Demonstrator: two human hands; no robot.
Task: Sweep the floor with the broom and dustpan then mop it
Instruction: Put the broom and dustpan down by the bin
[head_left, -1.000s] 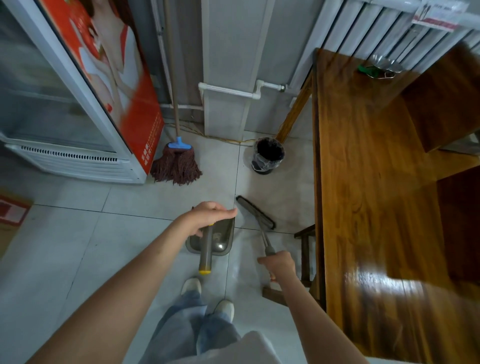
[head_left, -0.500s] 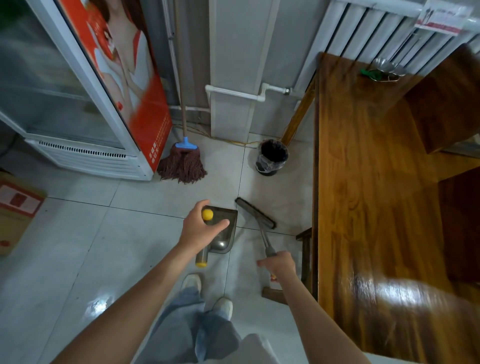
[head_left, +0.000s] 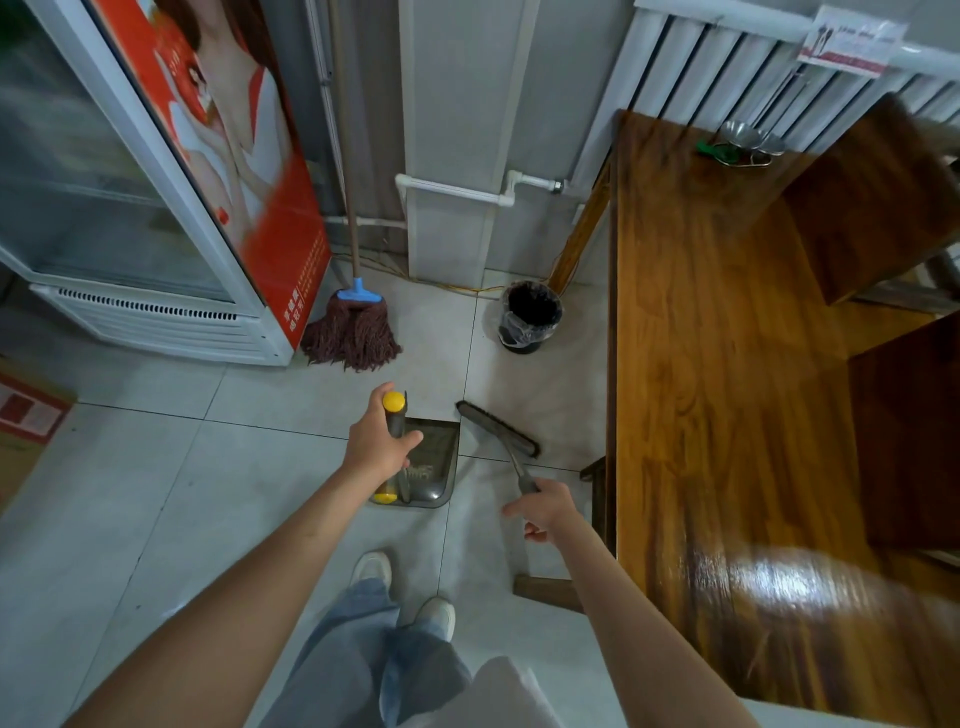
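Note:
My left hand grips the grey handle of the dustpan, whose yellow end cap points up at me. The dustpan's grey tray sits on the tiled floor below that hand, holding a little debris. My right hand holds the thin handle of the broom; its dark brush head lies on the floor just right of the tray. A brown string mop with a blue collar and wooden pole leans in the corner beside the cooler.
A glass-door cooler with an orange poster stands at the left. A small black bin sits near the wall. A long wooden table fills the right side, with a stool leg under it. A cardboard box lies far left.
The dustpan handle swung from pointing down toward me to upright, my left hand regripping it. The tray settled flat on the floor. My right hand and the broom barely moved.

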